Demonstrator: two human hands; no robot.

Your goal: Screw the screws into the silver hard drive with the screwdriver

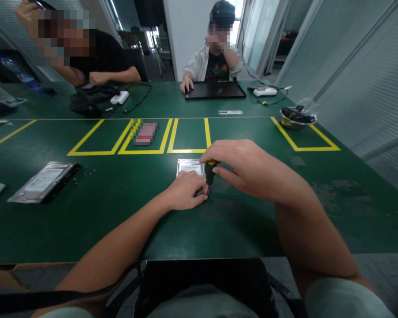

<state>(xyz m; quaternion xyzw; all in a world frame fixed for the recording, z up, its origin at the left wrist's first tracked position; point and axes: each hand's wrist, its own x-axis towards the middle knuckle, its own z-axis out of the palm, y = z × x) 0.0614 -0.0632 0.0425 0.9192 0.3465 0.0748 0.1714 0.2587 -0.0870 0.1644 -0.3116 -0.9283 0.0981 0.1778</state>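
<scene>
A small silver hard drive (189, 165) with a white label lies on the green table in front of me. My left hand (187, 190) is closed over its near part, fingers gripping it and hiding much of it. My right hand (242, 165) holds a dark green and yellow screwdriver (210, 173) upright, pinched at its top between thumb and fingers. The screwdriver stands at the drive's right edge, close to my left fingertips. Its tip is too small to make out.
A larger hard drive (46, 179) lies at the left, with small screws (94, 170) beside it. Yellow tape (149, 153) marks boxes on the table (119, 238). A metal bowl (297, 119) of dark parts stands at the right. Two people sit opposite, one behind a black panel (215, 90).
</scene>
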